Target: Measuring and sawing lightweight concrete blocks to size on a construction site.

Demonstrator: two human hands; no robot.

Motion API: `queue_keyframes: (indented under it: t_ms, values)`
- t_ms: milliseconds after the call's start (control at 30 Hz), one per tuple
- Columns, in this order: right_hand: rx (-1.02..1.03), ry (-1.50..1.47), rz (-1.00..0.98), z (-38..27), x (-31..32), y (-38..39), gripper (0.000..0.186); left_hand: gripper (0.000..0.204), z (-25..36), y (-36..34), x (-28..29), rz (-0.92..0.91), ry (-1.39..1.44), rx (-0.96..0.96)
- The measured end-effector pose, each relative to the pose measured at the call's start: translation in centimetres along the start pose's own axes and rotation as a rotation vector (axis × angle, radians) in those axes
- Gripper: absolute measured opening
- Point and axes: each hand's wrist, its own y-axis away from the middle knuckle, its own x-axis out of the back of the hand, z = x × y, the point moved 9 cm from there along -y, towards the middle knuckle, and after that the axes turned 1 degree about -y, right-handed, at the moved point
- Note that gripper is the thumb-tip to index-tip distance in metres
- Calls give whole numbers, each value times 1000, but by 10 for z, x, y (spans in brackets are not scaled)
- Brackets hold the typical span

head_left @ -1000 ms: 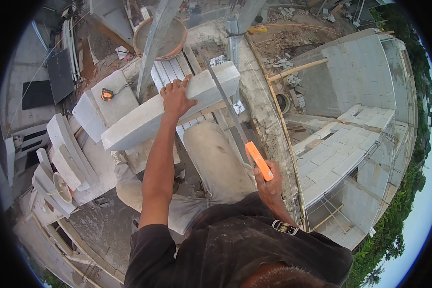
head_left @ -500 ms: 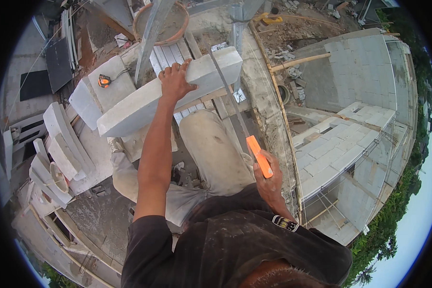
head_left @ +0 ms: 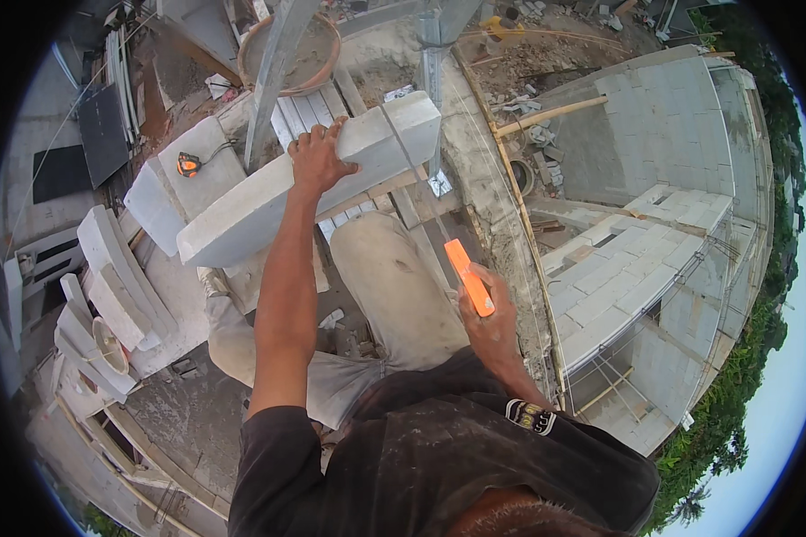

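Note:
A long pale concrete block (head_left: 242, 210) lies tilted across planks in front of me. My left hand (head_left: 321, 157) grips its upper edge, fingers curled over it. A hand saw rests with its long metal blade (head_left: 425, 201) across the block's right end. My right hand (head_left: 488, 309) is wrapped round the saw's orange handle (head_left: 467, 273), above my right thigh. An orange and black tape measure (head_left: 188, 164) sits on another pale block (head_left: 208, 157) to the left. My bent legs in dusty trousers (head_left: 385, 295) are below the long block.
Stacked pale blocks (head_left: 121, 277) stand at the left. A round tub of grey mortar (head_left: 309, 63) and metal posts (head_left: 428, 67) are beyond the block. A rough wall top (head_left: 479, 179) runs along my right. Block walls (head_left: 654, 134), bamboo poles and rubble lie farther off.
My right hand and the saw have moved forward and slightly left, the handle now higher in view. My left hand stays on the block. The view has shifted slightly.

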Motion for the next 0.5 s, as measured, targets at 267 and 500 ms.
queue_keyframes:
  t_ms: [267, 500]
  values:
    - [15, -24, -23, -11, -39, -60, 36, 104, 6, 14, 2, 62, -12, 8]
    - [-13, 94, -37, -1, 10, 21, 36, 102, -3, -4, 0, 23, 35, -21]
